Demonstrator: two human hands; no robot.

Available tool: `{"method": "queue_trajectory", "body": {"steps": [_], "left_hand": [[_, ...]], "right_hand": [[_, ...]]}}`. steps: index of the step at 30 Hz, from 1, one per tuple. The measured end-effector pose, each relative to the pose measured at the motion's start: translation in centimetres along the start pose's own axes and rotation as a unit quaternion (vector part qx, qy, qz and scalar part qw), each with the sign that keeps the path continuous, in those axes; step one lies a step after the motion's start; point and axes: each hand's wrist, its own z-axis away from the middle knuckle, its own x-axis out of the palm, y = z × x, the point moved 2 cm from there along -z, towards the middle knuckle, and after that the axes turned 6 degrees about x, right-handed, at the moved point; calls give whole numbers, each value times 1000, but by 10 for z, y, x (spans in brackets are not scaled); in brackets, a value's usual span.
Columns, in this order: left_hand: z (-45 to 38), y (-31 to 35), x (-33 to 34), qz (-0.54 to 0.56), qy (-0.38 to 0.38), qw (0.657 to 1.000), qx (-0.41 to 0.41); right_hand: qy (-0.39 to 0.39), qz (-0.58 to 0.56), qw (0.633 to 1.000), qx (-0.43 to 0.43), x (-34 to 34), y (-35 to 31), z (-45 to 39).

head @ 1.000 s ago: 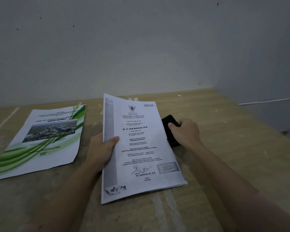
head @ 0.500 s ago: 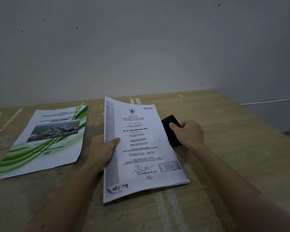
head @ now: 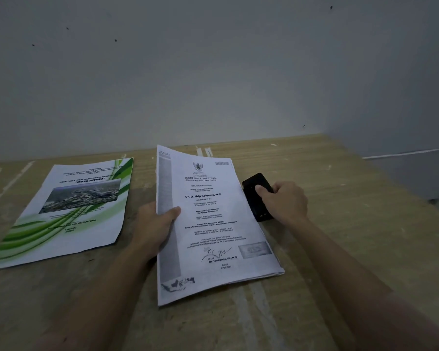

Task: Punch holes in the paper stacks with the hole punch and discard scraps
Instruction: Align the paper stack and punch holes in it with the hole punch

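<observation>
Centrally on the wooden tabletop (head: 340,211), toward the near edge: a white paper stack (head: 213,224) topped by a certificate page, left long edge lifted, right long edge down by the hole punch (head: 255,196). Left hand (head: 155,226) grasping that lifted left edge, thumb curled over the printed face, fingers hidden beneath the sheets. Right hand (head: 284,203) clenched around the black hole punch, thumb pressed on its top, fingers wrapped round the far side (fingertips out of sight). Punch lying on the wood just beside the stack's right edge, apparently touching it; whether any sheets sit inside its slot, impossible to tell. Toward the left edge of the tabletop, flat and well apart from both hands, a second stack (head: 69,211) with a green-striped cover and an aerial photo. Behind, along the far edge, a plain grey wall (head: 213,72).
</observation>
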Motion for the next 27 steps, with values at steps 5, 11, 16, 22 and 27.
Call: {"method": "queue_trajectory", "body": {"steps": [5, 11, 16, 22, 27], "left_hand": [[2, 1, 0, 13, -5, 1000, 0], [4, 6, 10, -23, -19, 999, 13], [0, 11, 12, -35, -25, 999, 3], [-1, 13, 21, -23, -25, 999, 20], [0, 13, 25, -6, -37, 999, 20]], "right_hand": [[5, 1, 1000, -2, 0, -1, 0], [-3, 13, 1000, 5, -1, -2, 0], [-28, 20, 999, 8, -4, -3, -3], [-60, 4, 998, 13, -7, -3, -8], [-83, -13, 996, 15, -9, -2, -11]]}}
